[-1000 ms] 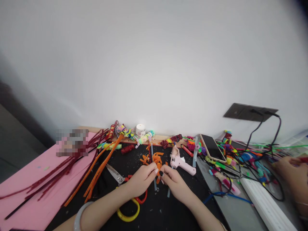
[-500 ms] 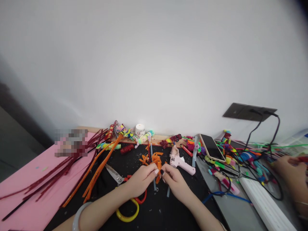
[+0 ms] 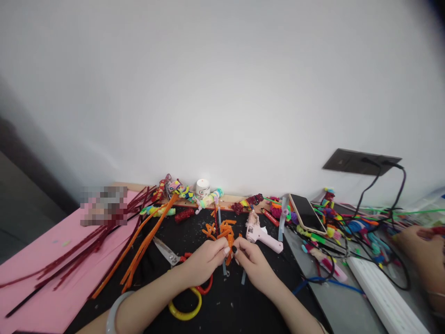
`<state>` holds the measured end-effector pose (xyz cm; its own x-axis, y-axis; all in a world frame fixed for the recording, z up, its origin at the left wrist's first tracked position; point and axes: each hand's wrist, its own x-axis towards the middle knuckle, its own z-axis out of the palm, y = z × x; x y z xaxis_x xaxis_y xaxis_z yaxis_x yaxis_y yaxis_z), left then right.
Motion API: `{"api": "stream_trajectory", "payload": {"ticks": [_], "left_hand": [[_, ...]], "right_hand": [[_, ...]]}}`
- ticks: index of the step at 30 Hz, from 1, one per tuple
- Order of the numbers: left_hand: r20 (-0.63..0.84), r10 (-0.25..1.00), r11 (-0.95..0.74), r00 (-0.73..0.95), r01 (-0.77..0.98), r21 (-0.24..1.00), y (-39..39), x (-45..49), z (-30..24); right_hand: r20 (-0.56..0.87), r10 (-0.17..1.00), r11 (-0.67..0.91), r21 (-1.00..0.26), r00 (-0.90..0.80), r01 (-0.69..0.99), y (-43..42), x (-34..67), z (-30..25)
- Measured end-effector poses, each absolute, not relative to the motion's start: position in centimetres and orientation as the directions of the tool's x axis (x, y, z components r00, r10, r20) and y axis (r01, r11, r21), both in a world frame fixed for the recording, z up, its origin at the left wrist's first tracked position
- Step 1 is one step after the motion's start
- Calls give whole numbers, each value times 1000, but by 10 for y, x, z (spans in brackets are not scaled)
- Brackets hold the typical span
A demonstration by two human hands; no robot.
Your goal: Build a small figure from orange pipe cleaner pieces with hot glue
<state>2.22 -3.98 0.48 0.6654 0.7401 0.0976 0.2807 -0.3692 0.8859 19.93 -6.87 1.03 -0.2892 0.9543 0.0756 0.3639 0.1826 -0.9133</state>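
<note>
My left hand [image 3: 207,259] is closed in a pinch, thumb against the bent index finger. Facing it, my right hand [image 3: 253,265] pinches too, its dark-nailed thumb close to the left thumb. Between the fingertips is a short orange pipe cleaner piece [image 3: 230,240]; the fingers partly cover it. Just beyond my hands lies a loose pile of cut orange pipe cleaner pieces [image 3: 209,230]. Scissors [image 3: 168,253] with red and yellow handles lie partly under my left forearm. A pale pink glue gun [image 3: 263,237] rests beyond my right hand.
Long orange pipe cleaners [image 3: 148,239] and dark red pipe cleaners [image 3: 93,236] spread over the left side. A phone [image 3: 306,213], a white power strip [image 3: 385,297] and tangled cables crowd the right. Another person's hand [image 3: 419,250] is at the far right. A white roll [image 3: 202,188] stands by the wall.
Both hands stay pinched in nearly the same place, with only a very slight shift of the fingers. The view has moved a little; the other things lie as before.
</note>
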Motion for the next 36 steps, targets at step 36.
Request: {"api": "stream_trajectory", "payload": {"ticks": [36], "left_hand": [[35, 728, -339, 684, 315, 886, -41, 24, 7]], "right_hand": [[115, 943, 246, -874, -312, 419, -70, 198, 12]]}}
